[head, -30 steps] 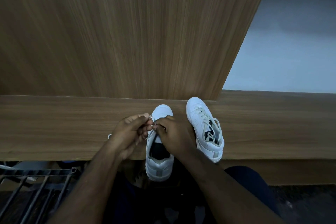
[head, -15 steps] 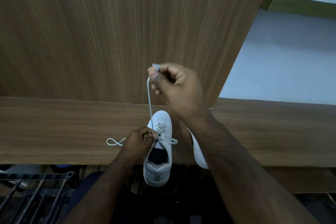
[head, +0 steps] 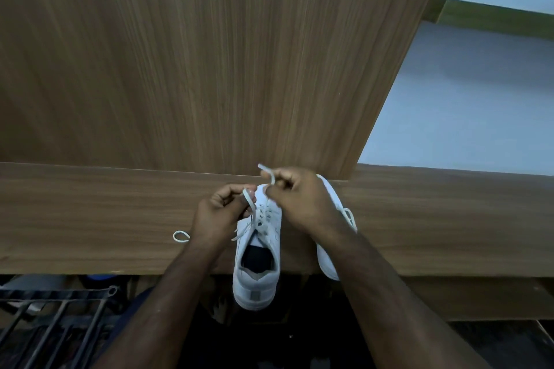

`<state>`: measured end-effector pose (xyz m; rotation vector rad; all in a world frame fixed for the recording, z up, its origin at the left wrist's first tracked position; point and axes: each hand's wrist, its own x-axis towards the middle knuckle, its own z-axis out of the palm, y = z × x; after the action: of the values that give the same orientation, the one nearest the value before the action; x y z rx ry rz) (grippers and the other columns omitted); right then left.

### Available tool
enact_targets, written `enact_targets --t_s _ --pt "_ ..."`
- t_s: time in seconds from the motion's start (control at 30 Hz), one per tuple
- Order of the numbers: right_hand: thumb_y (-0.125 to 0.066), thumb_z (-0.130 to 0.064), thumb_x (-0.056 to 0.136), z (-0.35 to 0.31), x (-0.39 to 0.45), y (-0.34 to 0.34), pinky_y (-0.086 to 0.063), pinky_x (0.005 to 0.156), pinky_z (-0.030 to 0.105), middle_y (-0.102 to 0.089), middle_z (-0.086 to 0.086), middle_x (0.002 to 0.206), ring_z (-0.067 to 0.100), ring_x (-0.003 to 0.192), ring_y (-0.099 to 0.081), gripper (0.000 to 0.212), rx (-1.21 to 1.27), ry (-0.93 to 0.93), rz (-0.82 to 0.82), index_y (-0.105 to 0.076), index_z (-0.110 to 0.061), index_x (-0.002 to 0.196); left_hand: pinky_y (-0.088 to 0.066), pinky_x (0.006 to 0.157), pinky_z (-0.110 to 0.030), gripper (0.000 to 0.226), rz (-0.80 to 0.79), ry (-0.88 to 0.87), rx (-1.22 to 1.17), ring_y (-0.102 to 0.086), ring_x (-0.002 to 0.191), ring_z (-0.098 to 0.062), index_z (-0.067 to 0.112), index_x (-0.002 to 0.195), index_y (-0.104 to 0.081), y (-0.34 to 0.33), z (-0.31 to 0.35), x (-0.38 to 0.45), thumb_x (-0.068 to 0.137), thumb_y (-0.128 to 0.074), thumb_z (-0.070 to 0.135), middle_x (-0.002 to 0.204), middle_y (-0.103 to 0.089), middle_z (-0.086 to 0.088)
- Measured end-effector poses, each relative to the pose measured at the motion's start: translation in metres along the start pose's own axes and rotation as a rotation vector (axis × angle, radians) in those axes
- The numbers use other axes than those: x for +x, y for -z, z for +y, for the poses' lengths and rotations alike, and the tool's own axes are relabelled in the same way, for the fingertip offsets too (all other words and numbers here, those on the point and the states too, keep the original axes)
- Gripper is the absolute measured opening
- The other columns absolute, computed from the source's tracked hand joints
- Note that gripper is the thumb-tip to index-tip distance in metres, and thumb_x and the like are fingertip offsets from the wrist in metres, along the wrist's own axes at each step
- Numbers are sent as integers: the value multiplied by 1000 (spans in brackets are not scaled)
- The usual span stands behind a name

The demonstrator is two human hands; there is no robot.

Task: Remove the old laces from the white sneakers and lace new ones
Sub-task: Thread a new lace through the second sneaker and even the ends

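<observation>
The near sneaker (head: 258,252) stands on the wooden ledge (head: 90,219), heel over its edge. The left hand (head: 220,214) pinches 1 lace (head: 250,201) end, the right hand (head: 302,198) pinches the other; the second sneaker (head: 329,260) lies behind the right wrist

We count two white low-top sneakers (head: 257,260) (head: 328,260) on one brown wooden ledge (head: 90,219). We also count two bare hands (head: 221,213) (head: 302,201) and one black metal rack (head: 54,317).

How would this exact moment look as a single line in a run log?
left hand: pinches lace | right hand: pinches lace end | near sneaker: on wooden ledge, part laced | second sneaker: behind right arm
</observation>
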<state>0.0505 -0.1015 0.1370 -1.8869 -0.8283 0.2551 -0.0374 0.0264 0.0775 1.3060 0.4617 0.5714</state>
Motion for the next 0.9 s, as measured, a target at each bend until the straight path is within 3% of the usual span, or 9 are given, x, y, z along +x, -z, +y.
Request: enact_targets --t_s 0.07,0.2,0.33,0.43,0.57,0.67,0.77,0.83,0.9 --pt "-67 -33 90 16 -3 -16 -44 58 34 -51 -6 58 9 54 -47 7 -49 -28 -77 -73 -34 90 -55 77 -36 9 -44 6 27 -68 72 -17 13 93 -76 0 2 -2 91 -68 14 85 -75 -13" --pt "-64 -64 81 34 -1 -28 -54 64 49 -65 7 66 19 56 -55 42 -42 -131 -83 -71 -22 82 -57 84 -36 11 -101 35 57 -71 86 -19 11 96 -77 12 3 0 88 -71 15 94 -76 -12" --pt "-63 -40 81 42 1 -29 -56 71 54 -70 7 74 26 64 -64 16 -42 -126 -89 -70 -27 85 -54 77 -25 13 -83 107 -16 -70 78 -9 13 96 -77 29 6 5 84 -72 11 84 -76 -4" --pt "-66 -30 84 43 2 -33 -58 73 52 -69 6 74 30 71 -67 7 -37 -113 -134 -70 -34 87 -52 74 -24 16 -194 135 18 -69 80 -11 14 95 -78 31 7 3 80 -74 16 90 -76 -8" --pt "-66 -28 84 48 3 -37 -56 70 52 -68 12 73 34 72 -66 18 -72 -120 -170 -66 -11 77 -51 68 -19 19 -150 120 48 -65 72 -6 15 102 -75 35 4 10 88 -67 4 83 -74 -1" --pt "-66 -19 90 54 -2 -28 -57 66 36 -73 7 79 15 63 -66 9 67 -186 -134 -72 -14 87 -45 63 -26 16 -19 69 470 -55 60 -8 26 93 -75 63 -22 26 88 -69 11 72 -64 1" --pt "-65 -6 90 60 -11 -17 -51 63 29 -73 15 85 8 61 -61 12 202 -228 -91 -74 -12 88 -51 69 -26 8 -136 128 940 -66 72 -20 19 78 -73 76 -58 27 75 -71 26 75 -71 1" --pt "-64 -1 88 63 -16 -13 -51 63 28 -72 18 85 10 61 -60 14 218 -246 -91 -75 -10 89 -46 64 -19 4 -217 125 1100 -66 76 -19 15 78 -69 71 -75 27 75 -72 17 77 -70 2" --pt "-64 0 87 64 -19 -9 -51 62 26 -72 19 83 11 61 -60 18 210 -260 -89 -75 -13 88 -48 68 -28 4 -250 77 1215 -65 81 -22 14 80 -70 65 -83 31 76 -68 14 80 -69 0"
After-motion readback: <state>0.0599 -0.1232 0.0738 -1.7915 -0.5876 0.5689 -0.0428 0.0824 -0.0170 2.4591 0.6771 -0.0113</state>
